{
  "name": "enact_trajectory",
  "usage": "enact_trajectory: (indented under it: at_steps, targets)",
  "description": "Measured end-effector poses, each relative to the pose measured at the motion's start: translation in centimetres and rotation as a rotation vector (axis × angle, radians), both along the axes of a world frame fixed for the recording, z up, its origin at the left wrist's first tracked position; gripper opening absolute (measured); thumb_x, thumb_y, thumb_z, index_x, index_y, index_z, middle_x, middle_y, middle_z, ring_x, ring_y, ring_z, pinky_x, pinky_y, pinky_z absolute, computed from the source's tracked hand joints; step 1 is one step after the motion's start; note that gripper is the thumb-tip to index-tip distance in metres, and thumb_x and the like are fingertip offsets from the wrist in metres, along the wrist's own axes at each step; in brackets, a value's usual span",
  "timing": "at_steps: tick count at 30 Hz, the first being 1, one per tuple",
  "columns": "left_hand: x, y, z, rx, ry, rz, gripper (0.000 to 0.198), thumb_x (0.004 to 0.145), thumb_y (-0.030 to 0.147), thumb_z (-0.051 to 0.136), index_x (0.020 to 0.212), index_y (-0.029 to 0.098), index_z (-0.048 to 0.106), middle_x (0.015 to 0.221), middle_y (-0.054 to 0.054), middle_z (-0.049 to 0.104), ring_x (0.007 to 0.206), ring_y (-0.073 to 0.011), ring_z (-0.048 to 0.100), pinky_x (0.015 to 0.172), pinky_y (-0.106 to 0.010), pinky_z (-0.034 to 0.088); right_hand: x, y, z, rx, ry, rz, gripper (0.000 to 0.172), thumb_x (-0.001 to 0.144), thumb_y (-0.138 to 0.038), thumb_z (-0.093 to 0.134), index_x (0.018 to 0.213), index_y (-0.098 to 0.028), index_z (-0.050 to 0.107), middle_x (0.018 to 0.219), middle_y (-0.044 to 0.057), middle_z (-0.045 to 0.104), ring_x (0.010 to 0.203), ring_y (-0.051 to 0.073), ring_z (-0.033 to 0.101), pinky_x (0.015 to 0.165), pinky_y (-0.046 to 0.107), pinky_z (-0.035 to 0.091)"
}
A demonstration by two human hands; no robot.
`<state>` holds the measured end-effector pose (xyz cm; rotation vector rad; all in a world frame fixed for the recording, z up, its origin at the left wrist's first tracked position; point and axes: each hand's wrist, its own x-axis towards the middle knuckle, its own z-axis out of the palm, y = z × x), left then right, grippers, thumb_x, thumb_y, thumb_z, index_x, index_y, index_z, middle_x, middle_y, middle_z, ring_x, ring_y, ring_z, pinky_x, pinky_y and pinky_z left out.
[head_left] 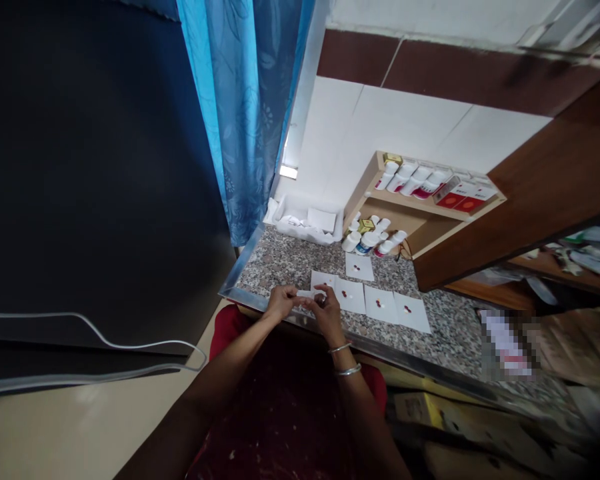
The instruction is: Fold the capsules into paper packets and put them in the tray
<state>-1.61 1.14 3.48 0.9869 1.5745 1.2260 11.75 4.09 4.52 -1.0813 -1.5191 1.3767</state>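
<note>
My left hand [281, 302] and my right hand [327, 309] meet at the near edge of a speckled granite counter [450, 327]. Both pinch a small folded white paper [305, 294] between their fingertips. My right wrist wears two metal bangles [345, 359]. Beyond my hands lie several white paper squares [380, 304] in a row, each with small red and white pills on it. One more square [359, 267] lies farther back.
A wooden shelf unit [420, 200] holds white medicine bottles and red-and-white boxes. More bottles [375, 239] stand on the counter below it. A white tray [307, 223] sits beside a blue curtain [245, 113]. A cardboard box [417, 408] lies below the counter edge.
</note>
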Motion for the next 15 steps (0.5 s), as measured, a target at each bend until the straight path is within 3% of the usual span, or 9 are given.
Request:
enact_trajectory:
  at_steps: [5, 8, 15]
  targets:
    - [0.0, -0.5, 0.5, 0.092, 0.077, -0.067, 0.024, 0.069, 0.038, 0.058, 0.066, 0.014, 0.059, 0.053, 0.005, 0.052, 0.052, -0.0075, 0.045, 0.050, -0.018, 0.032, 0.0, 0.1, -0.4, 0.022, -0.063, -0.017, 0.039, 0.065, -0.038, 0.063, 0.097, -0.019, 0.049, 0.052, -0.010, 0.037, 0.047, 0.008, 0.039, 0.046, 0.020, 0.035]
    - [0.3, -0.7, 0.8, 0.127, 0.124, -0.011, 0.023, 0.072, 0.036, 0.054, 0.068, 0.015, 0.061, 0.055, 0.003, 0.055, 0.053, -0.0084, 0.048, 0.052, -0.019, 0.035, -0.1, 0.0, -0.3, -0.020, -0.030, 0.041, 0.036, 0.070, -0.041, 0.058, 0.098, -0.019, 0.051, 0.056, -0.007, 0.048, 0.050, 0.011, 0.048, 0.050, 0.022, 0.040]
    - [1.0, -0.6, 0.9, 0.073, 0.186, 0.063, 0.022, 0.068, 0.034, 0.059, 0.059, 0.013, 0.061, 0.052, 0.002, 0.055, 0.051, -0.0086, 0.047, 0.050, -0.019, 0.034, -0.3, -0.3, -0.4, -0.014, -0.051, -0.014, 0.027, 0.073, -0.045, 0.054, 0.069, -0.018, 0.053, 0.058, -0.002, 0.058, 0.053, 0.015, 0.059, 0.053, 0.026, 0.046]
